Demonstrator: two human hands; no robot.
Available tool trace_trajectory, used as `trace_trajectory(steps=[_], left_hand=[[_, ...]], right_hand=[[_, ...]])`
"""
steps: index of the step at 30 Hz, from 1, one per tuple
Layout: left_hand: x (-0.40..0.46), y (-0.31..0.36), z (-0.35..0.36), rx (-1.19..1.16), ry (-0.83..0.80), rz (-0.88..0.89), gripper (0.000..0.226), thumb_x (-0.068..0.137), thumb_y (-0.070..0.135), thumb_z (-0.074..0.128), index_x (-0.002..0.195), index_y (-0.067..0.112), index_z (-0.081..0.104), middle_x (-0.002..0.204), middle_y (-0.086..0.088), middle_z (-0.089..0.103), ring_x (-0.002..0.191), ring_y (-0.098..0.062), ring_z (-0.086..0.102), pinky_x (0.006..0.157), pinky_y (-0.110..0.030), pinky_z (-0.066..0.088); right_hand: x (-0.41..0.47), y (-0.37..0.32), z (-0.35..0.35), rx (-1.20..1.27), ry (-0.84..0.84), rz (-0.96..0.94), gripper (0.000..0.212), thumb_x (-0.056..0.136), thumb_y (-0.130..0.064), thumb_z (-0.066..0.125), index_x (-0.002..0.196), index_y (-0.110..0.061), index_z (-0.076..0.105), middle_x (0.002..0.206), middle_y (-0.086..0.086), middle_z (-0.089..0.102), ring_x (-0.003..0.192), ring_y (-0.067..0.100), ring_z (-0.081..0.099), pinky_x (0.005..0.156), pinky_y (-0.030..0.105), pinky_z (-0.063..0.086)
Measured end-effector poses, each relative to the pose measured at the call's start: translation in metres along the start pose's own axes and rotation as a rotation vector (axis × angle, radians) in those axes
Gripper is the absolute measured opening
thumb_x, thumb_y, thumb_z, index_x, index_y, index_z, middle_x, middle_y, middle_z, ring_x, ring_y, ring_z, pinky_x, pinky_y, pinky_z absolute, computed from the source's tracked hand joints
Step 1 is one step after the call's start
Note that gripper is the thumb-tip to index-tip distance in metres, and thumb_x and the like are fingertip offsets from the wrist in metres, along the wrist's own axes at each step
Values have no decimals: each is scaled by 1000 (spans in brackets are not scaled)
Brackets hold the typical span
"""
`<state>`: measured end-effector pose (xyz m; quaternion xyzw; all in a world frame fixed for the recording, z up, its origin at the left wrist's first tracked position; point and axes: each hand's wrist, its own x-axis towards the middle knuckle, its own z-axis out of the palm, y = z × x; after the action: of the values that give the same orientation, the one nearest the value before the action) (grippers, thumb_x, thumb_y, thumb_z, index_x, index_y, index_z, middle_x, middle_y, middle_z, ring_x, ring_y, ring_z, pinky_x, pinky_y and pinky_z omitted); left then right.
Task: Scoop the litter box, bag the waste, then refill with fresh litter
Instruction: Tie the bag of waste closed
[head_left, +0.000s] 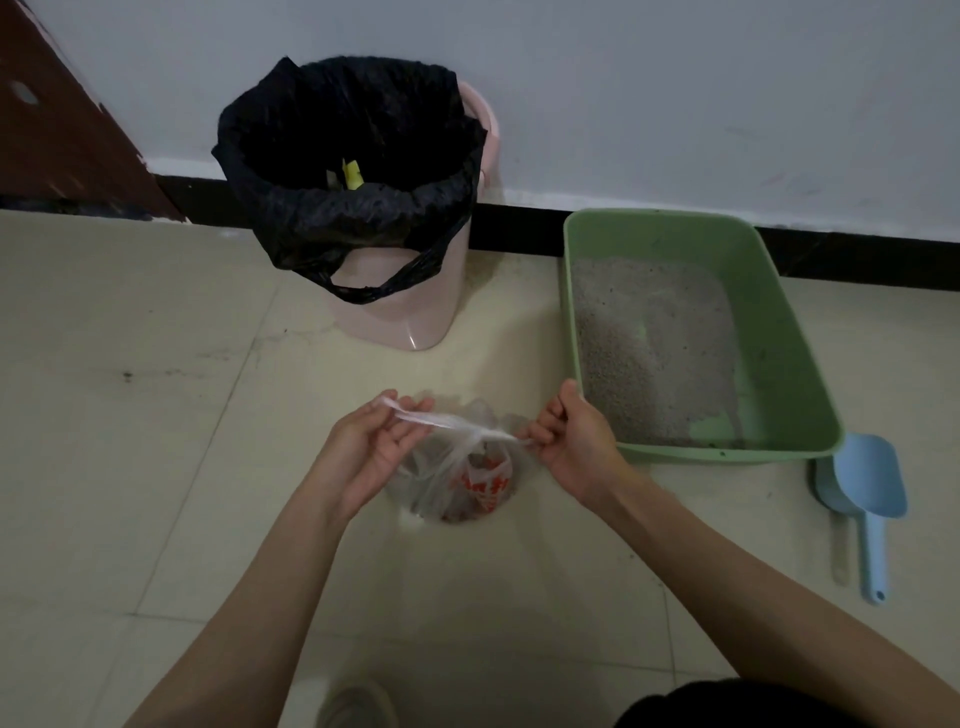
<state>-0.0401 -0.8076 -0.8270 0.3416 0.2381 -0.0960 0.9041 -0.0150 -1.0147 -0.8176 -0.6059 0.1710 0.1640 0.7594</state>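
Note:
A small clear plastic bag (457, 480) with red print sits on the tiled floor in front of me, dark waste inside it. My left hand (371, 449) pinches one stretched handle of the bag, and my right hand (569, 441) pinches the other; the two handles cross in a knot above the bag's mouth. To the right, a green litter box (779, 332) holds a thin layer of grey litter with bare green patches. A blue scoop (865, 493) lies on the floor by the box's near right corner.
A pink bin (410, 312) lined with a black bag (343, 156) stands against the white wall, left of the litter box. A dark wooden panel (57, 130) fills the far left corner. A black baseboard (519, 228) runs along the wall.

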Motion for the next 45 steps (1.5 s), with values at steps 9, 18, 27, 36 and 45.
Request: trace_trajectory(steps=[9, 18, 27, 36, 45], left_hand=[[7, 7, -57, -57, 400, -14, 31, 62, -17, 32, 70, 12, 31, 40, 1, 36, 36, -13, 33, 60, -21, 30], [9, 8, -59, -28, 423, 10, 31, 86, -12, 21, 75, 11, 37, 44, 1, 44, 55, -14, 35, 61, -23, 43], [-5, -5, -29, -120, 268, 9, 26, 95, 29, 35, 86, 12, 52, 98, -9, 60, 98, -27, 59, 99, -45, 38], [-9, -2, -8, -173, 173, -11, 39, 91, 46, 38, 67, 15, 41, 56, 0, 36, 53, -17, 39, 81, -33, 41], [-22, 6, 22, -25, 101, -44, 40, 91, 43, 40, 63, 15, 41, 56, 0, 33, 54, -16, 31, 66, -31, 37]], right_hand=[[-12, 20, -19, -964, -151, -288, 42, 102, -20, 35, 60, -23, 36, 60, 1, 44, 66, 21, 46, 63, 29, 32], [-16, 17, -30, -1080, -161, -160, 44, 102, -22, 31, 59, -22, 37, 62, 5, 46, 68, 24, 50, 65, 31, 34], [-15, 49, -26, 330, 96, 501, 11, 95, -15, 51, 85, -11, 56, 101, 10, 57, 84, 16, 56, 70, 24, 54], [0, 59, 0, 477, 169, 392, 11, 86, 13, 52, 96, 8, 55, 98, 16, 57, 89, 15, 58, 64, 16, 56], [-5, 48, 23, -334, 41, 43, 34, 97, -11, 39, 70, -10, 60, 77, 6, 61, 70, 13, 52, 64, 22, 42]])
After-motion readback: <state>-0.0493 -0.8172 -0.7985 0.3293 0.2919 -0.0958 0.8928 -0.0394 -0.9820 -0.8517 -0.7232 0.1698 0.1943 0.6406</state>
